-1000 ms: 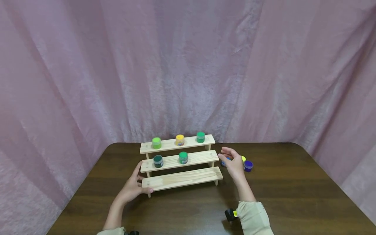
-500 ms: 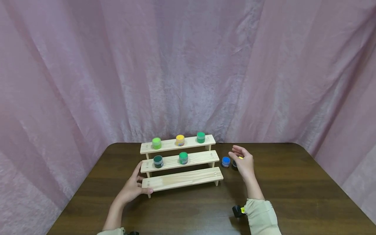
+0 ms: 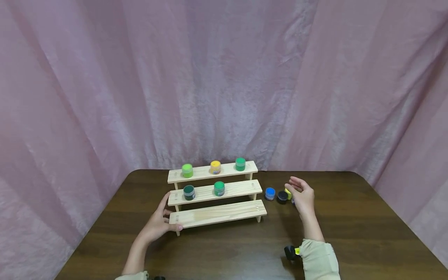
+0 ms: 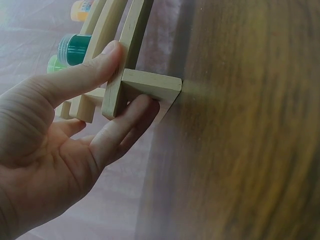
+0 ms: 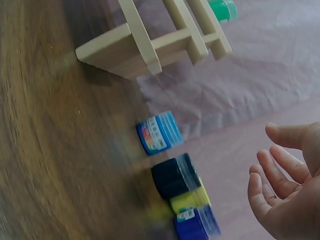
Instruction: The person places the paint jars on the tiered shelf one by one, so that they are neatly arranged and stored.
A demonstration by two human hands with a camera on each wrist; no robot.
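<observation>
A three-step wooden display stand (image 3: 224,214) stands on the table. My left hand (image 3: 156,225) grips its left end, the thumb on the lowest step and fingers beneath in the left wrist view. Light green (image 3: 187,171), yellow (image 3: 215,167) and green (image 3: 240,164) paint jars sit on the top step. On the middle step are a dark green jar (image 3: 189,192) and another green jar (image 3: 219,188). My right hand (image 3: 303,196) hovers with loosely bent fingers, holding nothing. Near it stand blue (image 5: 159,133), black (image 5: 175,176), yellow (image 5: 192,198) and purple (image 5: 196,223) jars.
The brown wooden table (image 3: 224,256) reaches back to a pink curtain (image 3: 224,85). A black wrist device (image 3: 290,252) hangs by the right sleeve (image 3: 319,258).
My right hand has moved rightward, from above the blue jar to beside the yellow and purple ones, uncovering the blue and black jars. The left hand keeps its grip on the stand.
</observation>
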